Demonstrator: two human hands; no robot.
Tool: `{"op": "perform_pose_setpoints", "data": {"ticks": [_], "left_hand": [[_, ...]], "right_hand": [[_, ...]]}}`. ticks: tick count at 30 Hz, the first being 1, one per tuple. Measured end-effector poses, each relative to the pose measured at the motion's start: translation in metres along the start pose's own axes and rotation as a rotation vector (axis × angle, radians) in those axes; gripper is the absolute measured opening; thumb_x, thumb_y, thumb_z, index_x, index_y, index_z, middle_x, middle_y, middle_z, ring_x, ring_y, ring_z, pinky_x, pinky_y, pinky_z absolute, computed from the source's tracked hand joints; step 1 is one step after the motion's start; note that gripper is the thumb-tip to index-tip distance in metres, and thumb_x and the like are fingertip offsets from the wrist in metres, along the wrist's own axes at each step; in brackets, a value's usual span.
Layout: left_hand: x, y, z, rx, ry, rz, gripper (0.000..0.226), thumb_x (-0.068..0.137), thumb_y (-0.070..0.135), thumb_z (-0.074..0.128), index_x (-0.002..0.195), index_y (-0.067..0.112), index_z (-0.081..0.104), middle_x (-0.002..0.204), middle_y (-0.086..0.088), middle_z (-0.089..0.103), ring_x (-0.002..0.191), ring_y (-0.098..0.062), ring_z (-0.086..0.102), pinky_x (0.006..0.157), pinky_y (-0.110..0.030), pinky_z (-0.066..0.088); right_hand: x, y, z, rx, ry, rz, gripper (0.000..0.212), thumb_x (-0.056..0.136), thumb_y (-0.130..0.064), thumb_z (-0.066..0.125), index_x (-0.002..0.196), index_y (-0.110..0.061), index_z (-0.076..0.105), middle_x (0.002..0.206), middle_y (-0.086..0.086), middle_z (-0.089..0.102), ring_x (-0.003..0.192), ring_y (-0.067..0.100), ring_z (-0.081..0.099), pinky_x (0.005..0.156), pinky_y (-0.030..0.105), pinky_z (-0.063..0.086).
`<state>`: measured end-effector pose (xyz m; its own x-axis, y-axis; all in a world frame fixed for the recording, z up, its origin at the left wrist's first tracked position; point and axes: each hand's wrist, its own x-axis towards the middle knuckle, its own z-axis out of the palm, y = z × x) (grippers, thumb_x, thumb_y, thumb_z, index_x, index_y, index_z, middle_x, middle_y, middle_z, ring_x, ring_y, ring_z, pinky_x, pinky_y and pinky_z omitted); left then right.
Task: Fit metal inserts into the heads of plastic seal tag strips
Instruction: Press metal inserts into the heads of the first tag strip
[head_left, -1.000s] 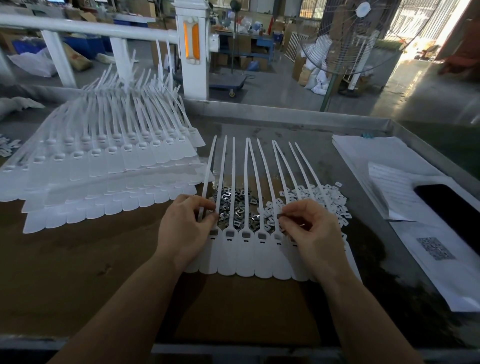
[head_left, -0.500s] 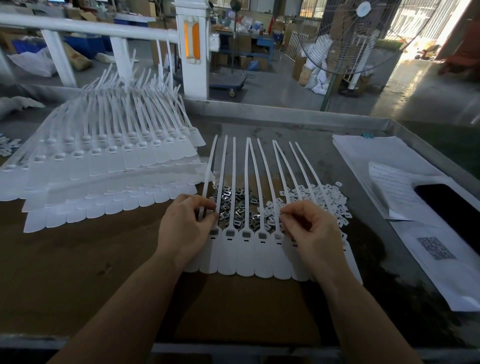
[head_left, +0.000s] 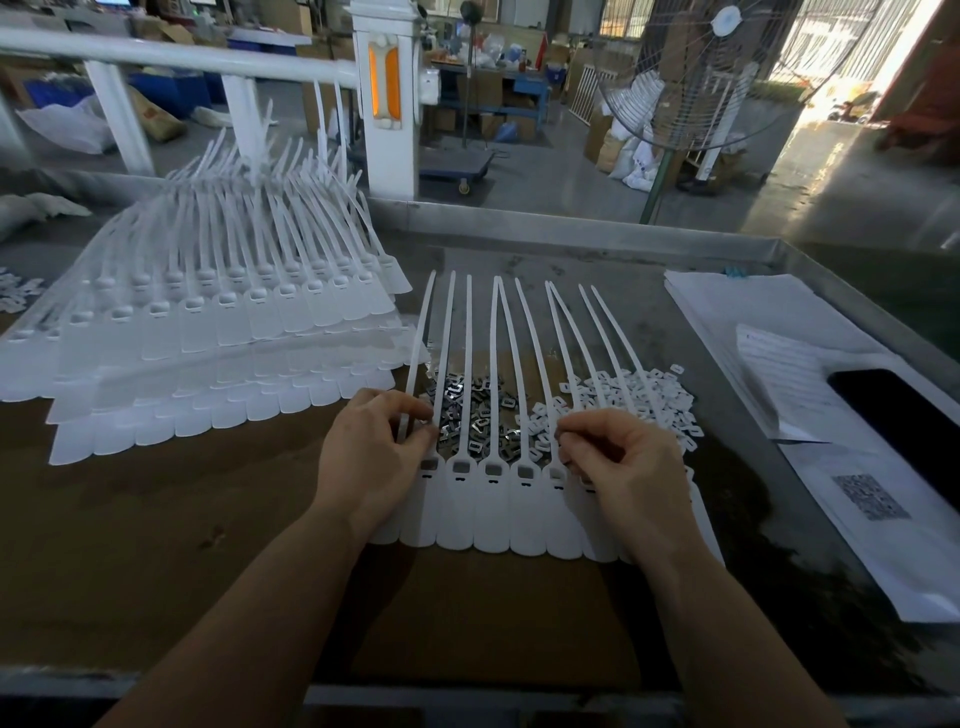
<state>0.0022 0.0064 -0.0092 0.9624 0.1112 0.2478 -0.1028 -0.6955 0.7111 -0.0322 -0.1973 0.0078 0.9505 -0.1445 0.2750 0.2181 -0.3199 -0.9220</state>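
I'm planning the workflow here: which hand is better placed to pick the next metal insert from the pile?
Probably the left hand: its fingertips sit right beside the metal inserts, though it pinches a strip. The right hand is over the tag heads, nearer the white plastic pieces.

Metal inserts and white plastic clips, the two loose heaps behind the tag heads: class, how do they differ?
The metal inserts are dark, shiny grey; the white plastic clips are matt white. The inserts heap lies left, nearer the left hand; the clips heap spreads right, beyond the right hand. Both are small loose pieces lying under the strips' tails.
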Motion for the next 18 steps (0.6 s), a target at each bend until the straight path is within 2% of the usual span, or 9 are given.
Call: {"op": "perform_pose_setpoints", "data": {"ticks": [5, 8, 12, 16, 18], "left_hand": [[0.0000, -0.0009, 0.0001, 0.000, 0.001, 0.002, 0.015, 0.085, 0.028, 0.066, 0.099, 0.026, 0.065, 0.100, 0.010, 0.047, 0.089, -0.008, 0.048, 0.074, -0.019, 0.037], [0.0003, -0.0014, 0.0007, 0.000, 0.002, 0.006, 0.014, 0.085, 0.028, 0.066, 0.098, 0.028, 0.064, 0.099, 0.011, 0.046, 0.088, -0.007, 0.047, 0.067, -0.014, 0.034], [0.0008, -0.0018, 0.0010, 0.002, 0.005, 0.009, 0.014, 0.085, 0.028, 0.066, 0.098, 0.028, 0.064, 0.099, 0.011, 0.046, 0.088, -0.007, 0.047, 0.068, -0.014, 0.034], [0.0012, -0.0015, 0.0009, 0.000, 0.011, 0.017, 0.013, 0.085, 0.028, 0.066, 0.098, 0.027, 0.065, 0.099, 0.011, 0.046, 0.089, -0.007, 0.048, 0.065, -0.010, 0.032], [0.0010, -0.0013, 0.0011, 0.005, 0.014, 0.018, 0.014, 0.085, 0.028, 0.066, 0.098, 0.027, 0.065, 0.099, 0.011, 0.046, 0.089, -0.007, 0.049, 0.067, -0.013, 0.034]], "right_hand": [[-0.0007, -0.0001, -0.0004, -0.045, 0.006, -0.015, 0.022, 0.079, -0.002, 0.069, 0.077, -0.024, 0.068, 0.076, -0.008, 0.068, 0.073, -0.002, 0.063, 0.065, 0.006, 0.047], [-0.0010, -0.0003, -0.0007, -0.073, -0.003, -0.016, 0.022, 0.078, -0.002, 0.068, 0.074, -0.023, 0.068, 0.078, -0.007, 0.066, 0.072, 0.000, 0.061, 0.063, 0.008, 0.047], [0.0004, -0.0003, -0.0009, -0.126, -0.010, -0.011, 0.021, 0.078, -0.001, 0.068, 0.072, -0.021, 0.067, 0.086, -0.007, 0.062, 0.078, 0.003, 0.059, 0.071, 0.013, 0.049], [-0.0001, -0.0010, -0.0008, -0.148, -0.025, 0.006, 0.023, 0.076, 0.001, 0.068, 0.067, -0.019, 0.067, 0.090, -0.007, 0.060, 0.083, 0.001, 0.056, 0.072, 0.011, 0.047], [-0.0004, -0.0009, -0.0012, -0.175, -0.035, 0.016, 0.023, 0.075, 0.002, 0.067, 0.064, -0.018, 0.066, 0.090, -0.007, 0.059, 0.085, 0.001, 0.055, 0.073, 0.012, 0.047]]}}
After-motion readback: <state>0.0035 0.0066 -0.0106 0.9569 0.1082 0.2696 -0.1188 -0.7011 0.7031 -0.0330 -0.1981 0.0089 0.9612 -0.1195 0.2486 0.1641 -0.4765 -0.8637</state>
